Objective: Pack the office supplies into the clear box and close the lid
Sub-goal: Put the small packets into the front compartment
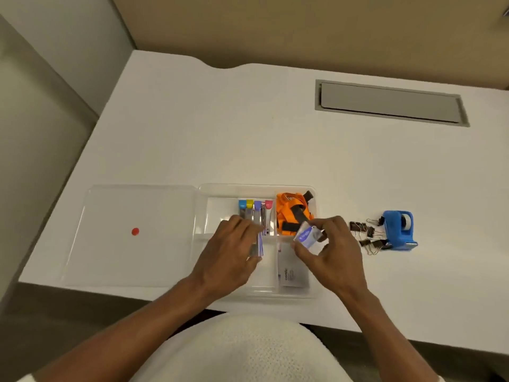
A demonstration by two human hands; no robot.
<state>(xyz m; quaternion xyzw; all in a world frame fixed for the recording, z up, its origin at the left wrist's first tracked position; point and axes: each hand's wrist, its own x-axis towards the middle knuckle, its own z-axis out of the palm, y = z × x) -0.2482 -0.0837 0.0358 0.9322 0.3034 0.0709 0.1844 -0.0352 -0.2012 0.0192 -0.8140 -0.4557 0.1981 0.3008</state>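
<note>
White desk (248, 133), grey recessed hatch (389, 103) far right, perhaps a cable cover, beige wall (303, 26) behind

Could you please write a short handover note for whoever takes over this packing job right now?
Left hand: holds a thin stack of cards over the clear divided plastic box.
Right hand: pinches a small white-and-purple packet above the box.
Done: colour-capped markers, orange strap bundle and white card pack are in compartments.
Left: black binder clips and blue tape dispenser sit on the white table, right of the box; clear lid lies open at left.
</note>
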